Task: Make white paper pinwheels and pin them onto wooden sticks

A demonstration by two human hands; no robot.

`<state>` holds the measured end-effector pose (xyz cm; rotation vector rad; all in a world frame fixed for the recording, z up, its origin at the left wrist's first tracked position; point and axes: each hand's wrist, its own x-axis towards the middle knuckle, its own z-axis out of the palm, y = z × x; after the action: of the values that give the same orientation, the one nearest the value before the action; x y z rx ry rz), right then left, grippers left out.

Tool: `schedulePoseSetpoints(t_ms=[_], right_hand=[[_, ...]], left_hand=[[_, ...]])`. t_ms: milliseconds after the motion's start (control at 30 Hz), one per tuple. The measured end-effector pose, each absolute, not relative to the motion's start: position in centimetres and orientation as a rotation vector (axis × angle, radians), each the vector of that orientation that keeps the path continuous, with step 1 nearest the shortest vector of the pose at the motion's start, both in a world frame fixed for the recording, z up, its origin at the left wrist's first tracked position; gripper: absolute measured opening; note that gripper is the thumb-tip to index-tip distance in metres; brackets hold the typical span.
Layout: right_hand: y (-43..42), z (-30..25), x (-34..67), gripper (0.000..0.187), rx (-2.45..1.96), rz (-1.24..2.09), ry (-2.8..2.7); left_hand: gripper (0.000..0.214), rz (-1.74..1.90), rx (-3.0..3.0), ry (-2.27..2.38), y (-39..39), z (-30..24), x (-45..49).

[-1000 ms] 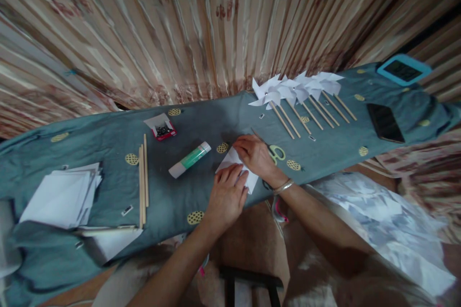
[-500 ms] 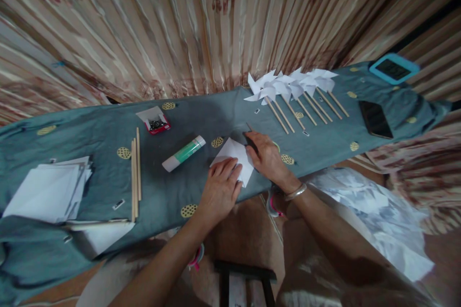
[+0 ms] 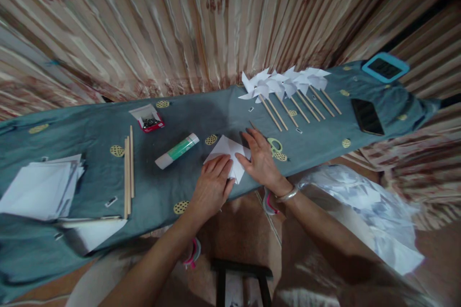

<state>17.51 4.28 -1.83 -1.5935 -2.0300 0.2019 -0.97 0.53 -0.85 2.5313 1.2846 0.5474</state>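
Observation:
A folded white paper [image 3: 226, 149] lies on the teal cloth-covered table [image 3: 201, 115] in front of me. My left hand [image 3: 212, 186] presses flat on its near corner, fingers stretched out. My right hand [image 3: 260, 159] lies flat on the paper's right edge, fingers spread. Green-handled scissors [image 3: 275, 145] lie just right of my right hand. A white and green glue stick [image 3: 176, 150] lies to the left of the paper.
Several white paper pinwheels on wooden sticks [image 3: 284, 87] lie at the back right. A black phone [image 3: 367, 116] and a blue-framed device [image 3: 385, 67] sit far right. Wooden sticks [image 3: 128, 171], a paper stack [image 3: 39, 187] and a small red box [image 3: 148, 118] lie left.
My right hand left the scissors' spot and came flat onto the paper's right edge, so the scissors show again. My left hand stayed on the paper. The view drifted slightly.

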Motion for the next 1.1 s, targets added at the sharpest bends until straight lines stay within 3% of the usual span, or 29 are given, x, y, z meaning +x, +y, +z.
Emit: schedulePoseSetpoints(t_ms=[533,733,833,933,1100], right_hand=[[4.4,-1.7,20.0,0.055,-1.728,0.118,-1.977],[4.6,-1.5,20.3,0.050,-1.643,0.121,-1.942],[4.8,-1.2,20.2,0.050,-1.600,0.144,-1.929],[5.0,-1.1,19.9,0.051,-1.576,0.159,-1.933],[5.2,-1.1,19.3,0.049,-1.533,0.186,-1.934]], left_hand=[[0.033,0.621,2.572,1.456,0.3,-0.8,-5.5],[0.021,0.884,2.574,1.463,0.7,0.4,-7.0],[0.029,0.986,2.513,1.644,1.7,1.2,-8.8],[0.040,0.870,2.408,1.906,2.8,1.1,-10.8],[0.035,0.602,2.259,1.972,3.7,0.1,-12.5]])
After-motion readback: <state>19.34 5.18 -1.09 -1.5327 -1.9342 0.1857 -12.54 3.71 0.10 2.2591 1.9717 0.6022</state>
